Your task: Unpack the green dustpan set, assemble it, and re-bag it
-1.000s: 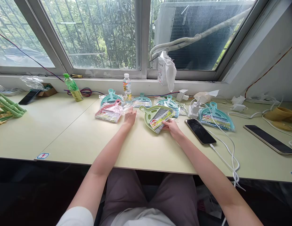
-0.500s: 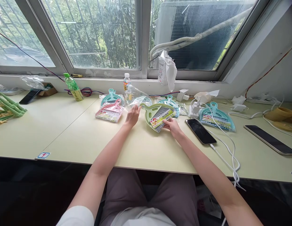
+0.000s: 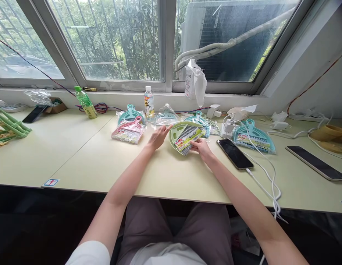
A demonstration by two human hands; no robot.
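A green dustpan and brush set with a printed label is held tilted above the desk. My right hand grips its lower right edge, thumb over the label. My left hand is closed at the upper left end, its fingers covering the handle. Just behind lies a blue set in a clear bag, next to another blue set. To the left, a pink dustpan set rests in front of a blue-green one, both wrapped in plastic.
A clear drink bottle and a green-capped bottle stand near the window. On the right are a phone with a white cable, another blue dustpan set and a second phone. Green stalks lie far left.
The clear bag behind the green set has settled into a peak, uncovering the drink bottle. My left hand has shifted right, its fingers now reaching farther over the handle. My right hand stays put.
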